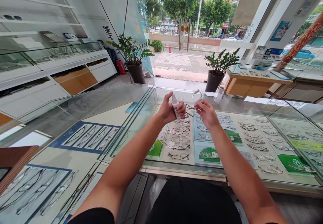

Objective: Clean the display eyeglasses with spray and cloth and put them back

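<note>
My left hand is wrapped round a small white spray bottle, holding it upright with the thumb near the nozzle. To its right, my right hand pinches a pair of thin-framed eyeglasses. One round lens stands up above the fingertips; the rest of the frame is partly hidden by the fingers. Bottle and glasses are apart, both held over the glass display case. Under the glass, rows of eyeglasses lie on a pale base with green and light blue cards.
Another display section with glasses on blue-edged trays extends to the left. Beyond the counter stand two potted plants beside a glass door with metal handles. A wooden-fronted cabinet is at the right.
</note>
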A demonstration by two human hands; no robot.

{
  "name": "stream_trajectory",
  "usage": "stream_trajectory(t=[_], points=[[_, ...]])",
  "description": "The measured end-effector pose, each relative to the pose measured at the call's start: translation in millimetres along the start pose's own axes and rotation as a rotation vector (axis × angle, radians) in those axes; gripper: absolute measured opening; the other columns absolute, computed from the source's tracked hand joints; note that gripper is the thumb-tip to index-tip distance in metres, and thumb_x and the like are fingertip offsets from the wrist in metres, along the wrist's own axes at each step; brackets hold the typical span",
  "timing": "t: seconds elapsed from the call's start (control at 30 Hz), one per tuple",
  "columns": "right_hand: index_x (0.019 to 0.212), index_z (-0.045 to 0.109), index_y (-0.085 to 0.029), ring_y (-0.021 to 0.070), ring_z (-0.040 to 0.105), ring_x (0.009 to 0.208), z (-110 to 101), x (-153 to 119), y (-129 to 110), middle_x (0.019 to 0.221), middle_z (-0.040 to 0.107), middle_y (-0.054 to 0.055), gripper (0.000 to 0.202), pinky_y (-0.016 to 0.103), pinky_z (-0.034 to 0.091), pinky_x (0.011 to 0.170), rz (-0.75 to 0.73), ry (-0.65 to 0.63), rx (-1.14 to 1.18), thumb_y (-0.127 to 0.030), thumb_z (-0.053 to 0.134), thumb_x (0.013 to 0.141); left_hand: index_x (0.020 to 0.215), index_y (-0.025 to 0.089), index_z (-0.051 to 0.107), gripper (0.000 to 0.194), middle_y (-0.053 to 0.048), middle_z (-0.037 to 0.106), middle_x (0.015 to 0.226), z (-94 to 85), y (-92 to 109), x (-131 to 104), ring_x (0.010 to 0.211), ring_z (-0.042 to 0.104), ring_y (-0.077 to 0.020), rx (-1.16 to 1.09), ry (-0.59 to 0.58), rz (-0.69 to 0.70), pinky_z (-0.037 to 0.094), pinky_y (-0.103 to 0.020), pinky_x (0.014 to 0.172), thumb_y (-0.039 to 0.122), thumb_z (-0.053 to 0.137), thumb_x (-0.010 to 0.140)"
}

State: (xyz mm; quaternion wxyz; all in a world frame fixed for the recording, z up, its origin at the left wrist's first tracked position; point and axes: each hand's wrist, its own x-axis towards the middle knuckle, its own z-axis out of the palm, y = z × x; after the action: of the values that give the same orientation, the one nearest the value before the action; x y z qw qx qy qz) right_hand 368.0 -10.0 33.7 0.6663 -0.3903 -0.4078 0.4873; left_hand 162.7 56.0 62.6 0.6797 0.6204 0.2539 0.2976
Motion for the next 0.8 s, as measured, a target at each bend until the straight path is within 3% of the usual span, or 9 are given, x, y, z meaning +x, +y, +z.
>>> stream_trajectory(t=[0.1,0.2,0.37,0.57,0.8], points=[[0.076,0.070,-0.025,0.0150,0.056,0.076,4.6,-3.7,-0.8,0.089,0.071,0.001,0.030,0.031,0.048,0.070,0.000,-0.020,-0.024,-0.048,0.089,0.075,0.069,0.024,0.051,0.071,-0.005,0.052,0.076,-0.4,-10.3,7.4,0.071,0.053,-0.0207,0.067,0.091,0.099,0.059,-0.043,0.075,0.090,0.036,0.089],[0.077,0.072,-0.026,0.0149,0.054,0.076,10.5,-8.9,-0.4,0.088,0.070,0.001,0.026,0.031,0.047,0.073,0.000,-0.070,-0.037,-0.046,0.088,0.079,0.078,0.022,0.058,0.055,-0.002,0.056,0.083,-1.2,-18.6,11.3,0.078,0.054,-0.0182,0.281,0.239,0.229,0.055,-0.037,0.081,0.075,0.057,0.090],[0.078,0.073,-0.026,0.0159,0.054,0.081,18.4,-15.8,2.8,0.086,0.069,0.000,0.023,0.031,0.044,0.076,-0.018,-0.133,-0.082,-0.044,0.086,0.085,0.087,0.022,0.061,0.051,0.000,0.055,0.081,-1.8,-24.4,11.6,0.080,0.052,-0.0190,0.489,0.359,0.263,0.048,-0.034,0.079,0.072,0.057,0.096],[0.079,0.072,-0.026,0.0177,0.056,0.081,19.7,-16.6,4.9,0.086,0.070,0.001,0.028,0.034,0.046,0.079,-0.031,-0.137,-0.147,-0.050,0.086,0.083,0.084,0.022,0.057,0.053,0.000,0.053,0.079,-0.2,-23.2,11.1,0.077,0.050,-0.0192,0.486,0.332,0.244,0.041,-0.033,0.072,0.074,0.053,0.097],[0.079,0.070,-0.027,0.0163,0.056,0.079,15.6,-9.1,4.7,0.088,0.069,0.001,0.029,0.032,0.047,0.071,-0.064,-0.009,-0.050,-0.050,0.086,0.080,0.083,0.021,0.062,0.052,0.000,0.058,0.080,15.1,-13.4,-1.7,0.076,0.050,-0.0187,0.657,0.185,0.242,0.038,-0.032,0.071,0.071,0.057,0.097]])
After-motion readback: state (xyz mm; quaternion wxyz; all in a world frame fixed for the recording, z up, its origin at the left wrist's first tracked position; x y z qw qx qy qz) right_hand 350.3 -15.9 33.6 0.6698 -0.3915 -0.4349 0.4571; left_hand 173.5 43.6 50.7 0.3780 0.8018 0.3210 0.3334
